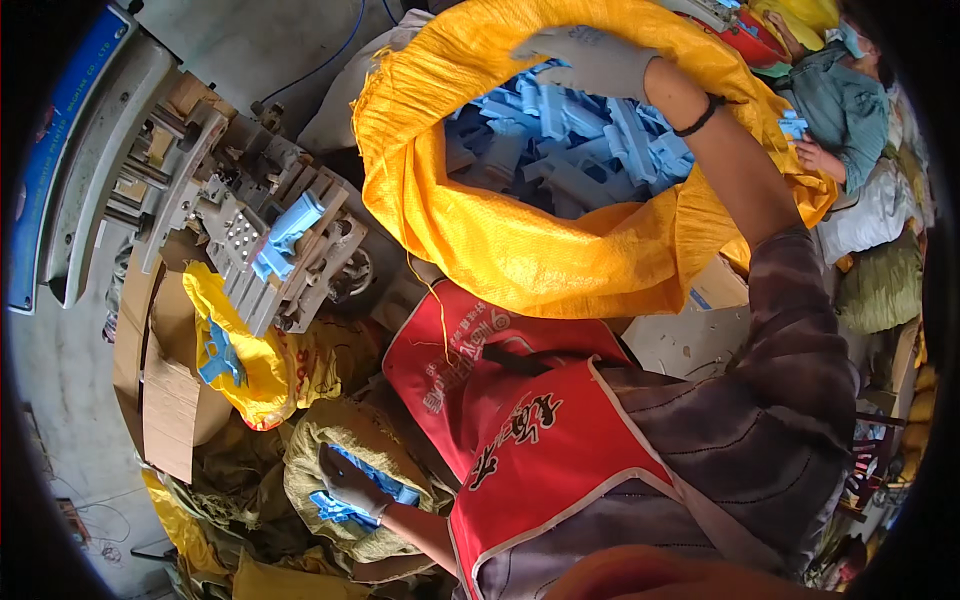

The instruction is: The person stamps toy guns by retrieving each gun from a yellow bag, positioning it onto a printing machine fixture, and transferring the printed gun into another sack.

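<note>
Pistol-shaped pieces (pixel 628 140): light-blue plastic, smooth, low sheen; orange sack (pixel 560 270): woven plastic, creased, glossy along the lit folds; olive sack (pixel 303 465): coarser weave, duller. Right hand (pixel 590 65) and left hand (pixel 350 487) both in matt grey gloves, fibre not determinable; red apron (pixel 570 425) smooth with slight sheen and a pale bound edge, dark sleeve (pixel 790 310) soft, matt cloth. Fixture (pixel 235 235): bare grey metal, partly shiny; carton (pixel 170 420): matt brown cardboard; yellow bag (pixel 262 388): shiny, wrinkled plastic.
</note>
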Motion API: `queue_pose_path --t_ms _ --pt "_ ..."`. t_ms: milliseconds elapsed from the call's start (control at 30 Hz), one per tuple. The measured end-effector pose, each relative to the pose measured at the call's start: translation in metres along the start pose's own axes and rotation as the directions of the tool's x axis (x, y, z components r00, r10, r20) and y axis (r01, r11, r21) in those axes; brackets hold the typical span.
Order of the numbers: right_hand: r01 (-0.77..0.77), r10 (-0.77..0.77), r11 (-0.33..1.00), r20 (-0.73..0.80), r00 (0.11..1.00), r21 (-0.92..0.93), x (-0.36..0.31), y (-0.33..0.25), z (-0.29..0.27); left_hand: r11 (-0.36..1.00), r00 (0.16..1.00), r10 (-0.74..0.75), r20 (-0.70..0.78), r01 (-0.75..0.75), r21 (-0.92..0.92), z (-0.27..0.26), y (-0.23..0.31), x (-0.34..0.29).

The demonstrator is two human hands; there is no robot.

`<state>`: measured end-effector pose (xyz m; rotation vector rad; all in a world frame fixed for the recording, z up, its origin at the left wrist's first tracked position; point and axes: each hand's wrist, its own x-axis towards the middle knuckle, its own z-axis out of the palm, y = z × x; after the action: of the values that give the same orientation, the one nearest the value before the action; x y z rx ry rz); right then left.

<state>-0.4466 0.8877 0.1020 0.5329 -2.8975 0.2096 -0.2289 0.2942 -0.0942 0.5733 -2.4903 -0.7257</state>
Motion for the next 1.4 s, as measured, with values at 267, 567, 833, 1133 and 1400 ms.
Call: queue_pose_path --t_ms 267,567,833,1133,1400 --pt "-0.187 0.203 0.979 0.322 0.925 -0.082 -0.04 -0.018 0.027 0.983 0.983 0.181 -0.002 -0.181 0.026 0.011 0.011 0.019" --pt "-0.207 0.211 0.977 0.24 0.948 -0.041 -0.025 -0.03 0.032 0.844 0.854 0.494 -0.165 -0.516 -0.143 0.017 0.137 0.118" --pt "-0.236 -0.027 0.682 0.347 0.937 0.692 -0.046 -0.002 -0.042 0.726 0.744 0.662 0.091 -0.607 -0.324 0.052 0.185 0.209" --pt "0.504 -0.46 0.766 -0.208 0.863 0.399 0.111 -0.155 0.025 0.837 0.917 0.318 -0.24 -0.391 -0.382 0.035 0.137 0.155" --pt "0.669 -0.656 0.664 -0.17 0.736 0.333 0.189 -0.233 0.122 0.977 0.975 0.043 -0.218 -0.086 -0.194 -0.003 0.022 0.055"
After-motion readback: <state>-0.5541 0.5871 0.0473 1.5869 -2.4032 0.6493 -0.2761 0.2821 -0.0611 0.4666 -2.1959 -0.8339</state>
